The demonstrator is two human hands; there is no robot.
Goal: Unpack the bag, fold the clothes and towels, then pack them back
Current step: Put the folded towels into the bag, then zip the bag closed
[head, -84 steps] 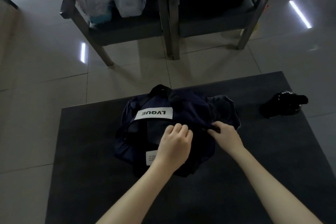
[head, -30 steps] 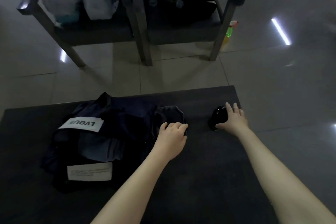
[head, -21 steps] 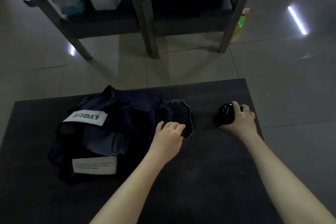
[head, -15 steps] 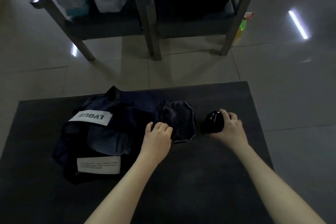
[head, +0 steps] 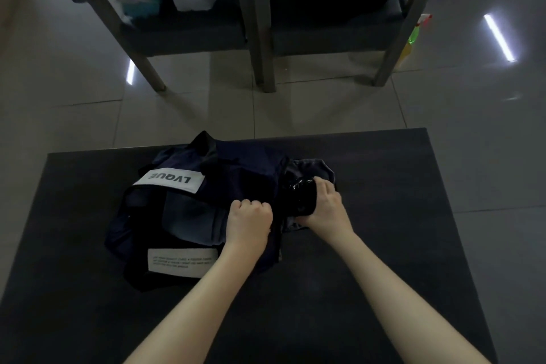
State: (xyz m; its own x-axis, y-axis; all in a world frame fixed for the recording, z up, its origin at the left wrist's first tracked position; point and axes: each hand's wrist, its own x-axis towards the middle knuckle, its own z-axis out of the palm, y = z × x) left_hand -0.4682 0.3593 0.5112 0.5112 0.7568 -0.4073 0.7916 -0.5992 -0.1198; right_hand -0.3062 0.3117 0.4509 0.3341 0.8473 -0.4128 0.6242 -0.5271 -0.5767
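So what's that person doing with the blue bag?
A person seems to be packing a navy bag on a dark table. The left hand grips the bag's fabric by its opening. The right hand holds a shiny black bundle at the bag's right end, over a grey cloth. Inside already lie folded grey clothes.

1 wide-angle head-worn view looks forward and down, close over the dark table [head: 384, 245]; its far edge and 2 chairs [head: 189, 35] fill the upper frame.
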